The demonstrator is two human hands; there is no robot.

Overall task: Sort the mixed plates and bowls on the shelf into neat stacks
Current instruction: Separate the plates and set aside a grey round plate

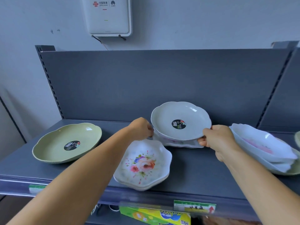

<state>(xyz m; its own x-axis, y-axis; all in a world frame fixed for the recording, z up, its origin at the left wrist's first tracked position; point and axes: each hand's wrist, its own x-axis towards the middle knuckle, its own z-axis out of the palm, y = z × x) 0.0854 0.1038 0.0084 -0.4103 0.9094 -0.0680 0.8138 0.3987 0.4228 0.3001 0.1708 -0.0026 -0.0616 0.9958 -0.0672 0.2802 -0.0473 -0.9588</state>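
Centrally, a grey plate [181,121] with a scalloped rim and a round black sticker is held by both hands, tilted toward the camera, at the back of the grey shelf [194,168]. Its left rim is pinched by the left hand [142,129], whose fingers are curled at the edge; its right rim is gripped by the right hand [215,137], thumb on top and fingers curled beneath. Directly under it a white tray [181,143] with a faint floral print is seen lying on the shelf; whether the plate touches the tray cannot be told.

Near the front edge, between the two forearms, a floral stack [142,164] of white wavy-rimmed plates is shown, the top one printed with pink and orange roses. At the left, well apart, a green plate [66,142] with a matching black sticker lies alone. At the right, a tilted pile [264,146] of white dishes with a pink print is seen resting on a pale green dish [292,172], of which only an edge is visible.

Behind the shelf a dark back panel [162,82] with slotted uprights is shown, and above it a white box [108,15] is mounted on the wall. Price tags [194,206] are fixed to the front rail, with a yellow-green package [155,215] below.
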